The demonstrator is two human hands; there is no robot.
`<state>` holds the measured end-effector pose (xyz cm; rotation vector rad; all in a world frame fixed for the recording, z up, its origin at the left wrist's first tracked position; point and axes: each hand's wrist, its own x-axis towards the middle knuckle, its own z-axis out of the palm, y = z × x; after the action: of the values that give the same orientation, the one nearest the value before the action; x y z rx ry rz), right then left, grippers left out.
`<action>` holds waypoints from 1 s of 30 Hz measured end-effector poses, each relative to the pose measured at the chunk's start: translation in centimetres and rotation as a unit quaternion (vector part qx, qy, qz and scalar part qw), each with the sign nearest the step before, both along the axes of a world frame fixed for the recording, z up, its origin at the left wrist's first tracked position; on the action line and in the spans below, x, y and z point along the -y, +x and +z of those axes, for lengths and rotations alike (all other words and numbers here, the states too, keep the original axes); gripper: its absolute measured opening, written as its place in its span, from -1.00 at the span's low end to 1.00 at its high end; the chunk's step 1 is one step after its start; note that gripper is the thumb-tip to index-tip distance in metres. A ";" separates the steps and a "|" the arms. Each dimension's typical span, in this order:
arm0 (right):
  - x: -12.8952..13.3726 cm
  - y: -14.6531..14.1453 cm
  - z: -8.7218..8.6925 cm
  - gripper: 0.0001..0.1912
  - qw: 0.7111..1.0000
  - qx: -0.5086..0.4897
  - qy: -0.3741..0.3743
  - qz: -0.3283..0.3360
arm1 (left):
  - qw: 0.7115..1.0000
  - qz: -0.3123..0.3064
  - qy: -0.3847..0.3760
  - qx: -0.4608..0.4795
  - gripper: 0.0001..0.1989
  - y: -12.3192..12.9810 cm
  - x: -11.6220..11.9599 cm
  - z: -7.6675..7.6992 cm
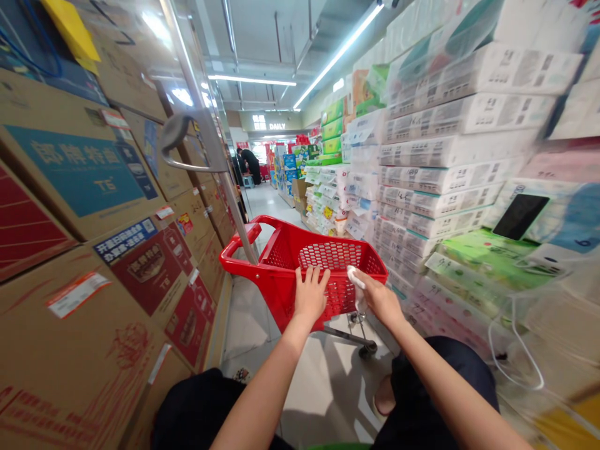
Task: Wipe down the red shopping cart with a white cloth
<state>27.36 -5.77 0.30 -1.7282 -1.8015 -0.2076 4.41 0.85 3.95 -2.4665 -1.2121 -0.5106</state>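
Note:
A red plastic shopping cart (276, 294) with a honeycomb-holed basket stands in front of me, side on. My left hand (310, 290) lies on its near rim with the fingers spread over the edge, holding nothing. Farther right along the same rim, my right hand (379, 300) grips a crumpled white cloth or tissue (360, 289), which hangs down beside the cart's wall. The cart's handle end points left, and one wheel (368, 350) shows at the lower right.
Cardboard cartons (84, 175) are stacked close on the left, behind a metal pole with a grey handle (192, 144). Paper packs (435, 150) pile up on the right. A phone (521, 216) with a white cable (515, 350) rests on green packs. A person (250, 164) bends over far down the aisle.

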 end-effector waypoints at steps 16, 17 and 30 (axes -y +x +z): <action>-0.8 -0.9 -0.3 -0.35 1.000 -0.008 0.013 0.015 | 1.000 -0.018 -0.017 0.004 -0.26 2.6 0.1 -0.5; -0.4 0.3 -0.4 -0.36 1.000 -0.014 0.011 0.000 | 1.000 -0.020 -0.020 0.002 -0.25 2.6 0.1 -0.5; -0.6 -1.4 0.3 -0.30 1.000 -0.012 0.009 0.012 | 0.999 -0.020 -0.025 -0.002 -0.25 3.2 0.4 -0.5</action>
<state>26.00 -5.13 0.60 -1.6885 -1.7978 -0.1922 7.58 0.44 3.42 -2.5369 -1.1897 -0.4909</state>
